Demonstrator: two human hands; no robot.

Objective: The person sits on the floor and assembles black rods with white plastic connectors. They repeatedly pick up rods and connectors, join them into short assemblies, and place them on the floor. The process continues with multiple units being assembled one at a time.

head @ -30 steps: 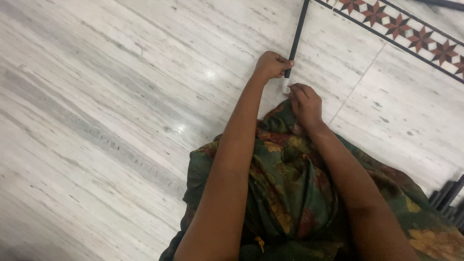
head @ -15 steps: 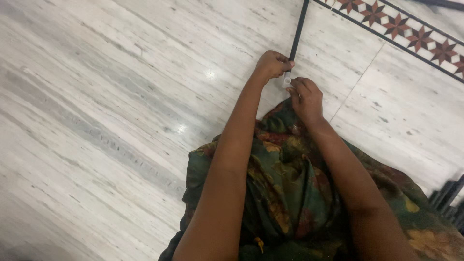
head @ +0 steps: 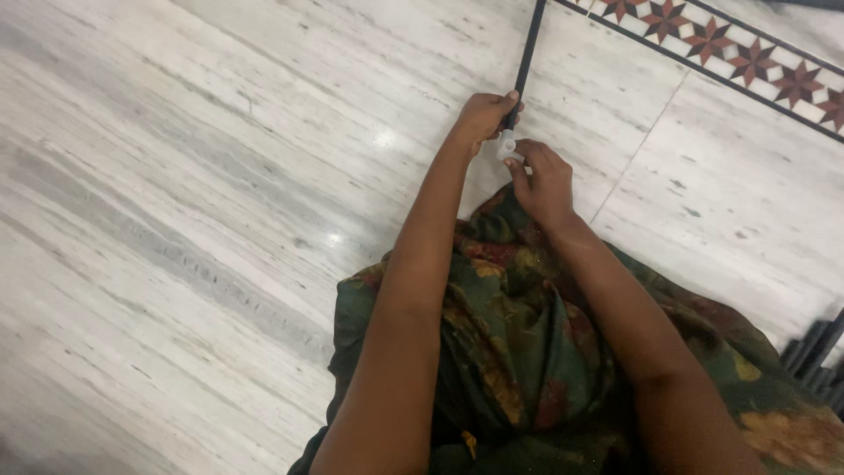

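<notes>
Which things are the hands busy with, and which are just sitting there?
In use:
- thin black rod, gripped by the left hand
- small white plastic piece at the rod's end, pinched by the right hand

Just there:
- dark rods at the right edge
- patterned tile border
- green patterned cloth

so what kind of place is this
Probably an indoor room of a home: a polished white marble floor with a dark star-patterned tile border. The left hand grips a thin black rod; the right hand holds a small clear plastic fitting.
</notes>
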